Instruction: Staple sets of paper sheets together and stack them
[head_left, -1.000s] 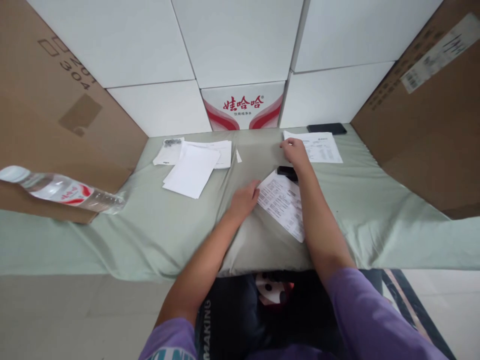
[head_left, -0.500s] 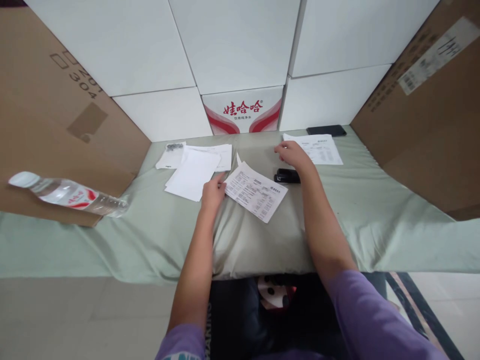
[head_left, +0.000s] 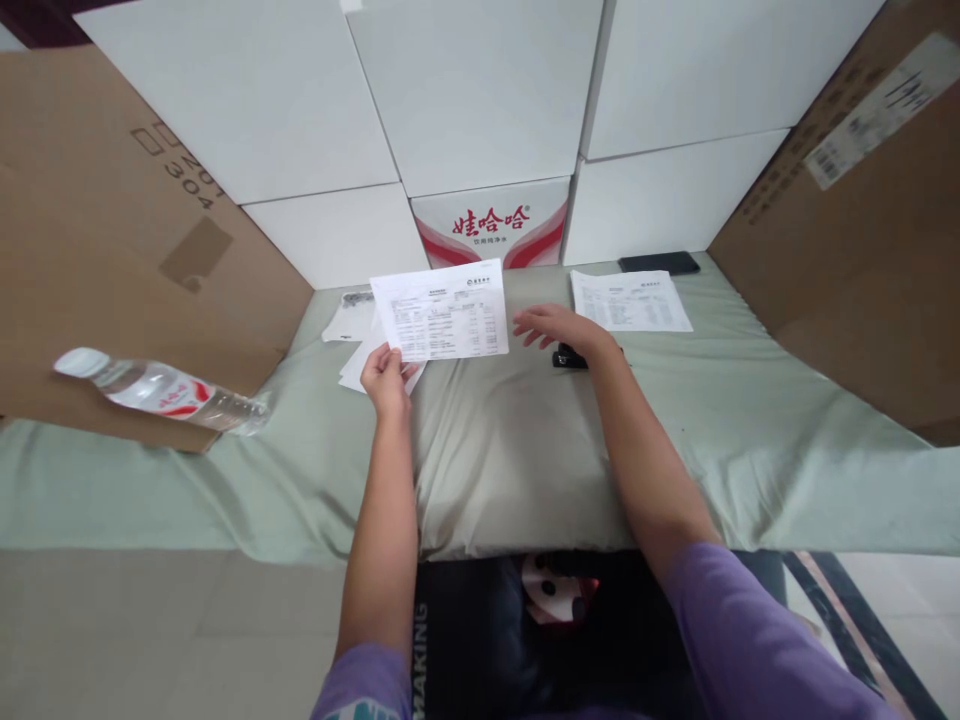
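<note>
Between its thumb and fingers, my left hand [head_left: 387, 380] pinches the lower left corner of a printed sheet of paper [head_left: 446, 312], raised above the table with its print facing me. To the right of that sheet, my right hand [head_left: 561, 326] hovers with its fingers stretched out and holds nothing. A black stapler [head_left: 567, 357] lies beneath my right hand and is partly hidden by it. Behind the raised sheet, white papers [head_left: 357, 366] lie on the cloth, mostly covered from view. A stack of printed sheets [head_left: 631, 300] rests to the right of my right hand.
A clear water bottle [head_left: 169, 390] appears at the left in front of a cardboard box [head_left: 97, 270]. Another cardboard box [head_left: 847, 290] stands at the right. White cartons [head_left: 487, 95] form a wall at the back. A black phone [head_left: 660, 262] lies near the right rear on green cloth [head_left: 510, 470].
My left hand has lifted the printed sheet off the cloth and turned it upright, moving up and left. My right hand has shifted slightly left and spread its fingers.
</note>
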